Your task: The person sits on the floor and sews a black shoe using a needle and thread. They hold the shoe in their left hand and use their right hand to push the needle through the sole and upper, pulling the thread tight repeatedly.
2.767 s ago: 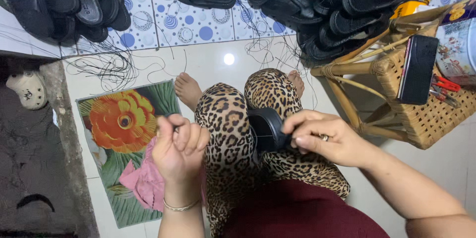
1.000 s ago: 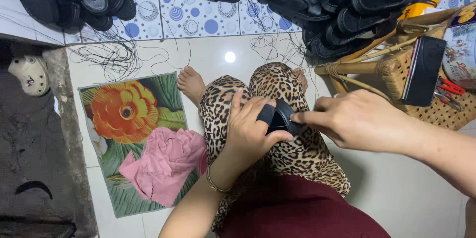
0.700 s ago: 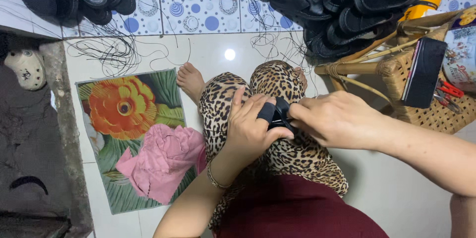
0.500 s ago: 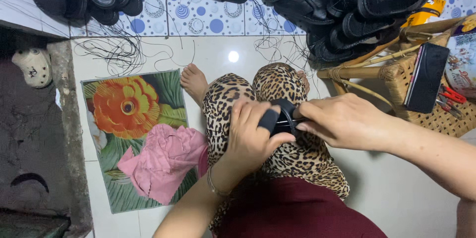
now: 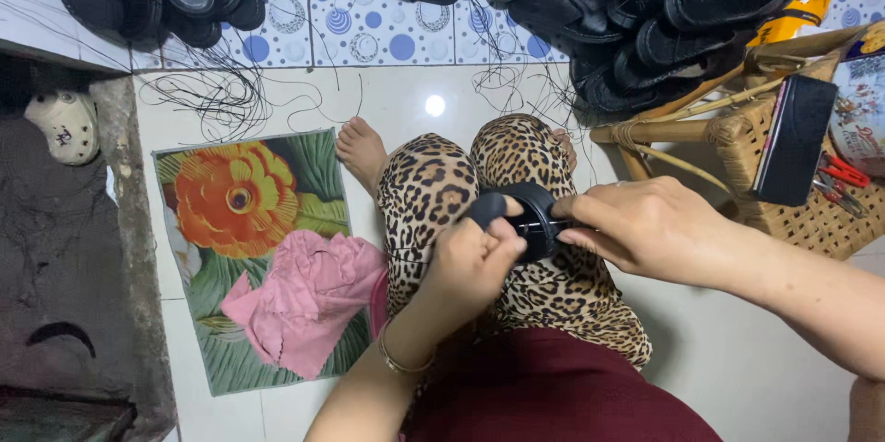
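I sit on the floor with my knees in leopard-print trousers (image 5: 433, 184). A black sandal piece (image 5: 527, 213) rests over my lap. My left hand (image 5: 470, 262) grips its left end from below, fingers curled around it. From the right, my right hand (image 5: 650, 225) pinches the piece's other end between thumb and fingertips. Most of the piece is hidden by the two hands.
A pink cloth (image 5: 300, 299) lies on a flower-print mat (image 5: 235, 212) to the left. Heaps of black sandals (image 5: 645, 9) and loose black threads (image 5: 212, 92) line the far side. A wicker stool (image 5: 784, 175) with a dark phone (image 5: 793, 138) and red scissors (image 5: 839, 170) stands right.
My left hand has come from beside the knee onto the black piece and closed on it. The view has shifted slightly; both hands stay together over my lap.
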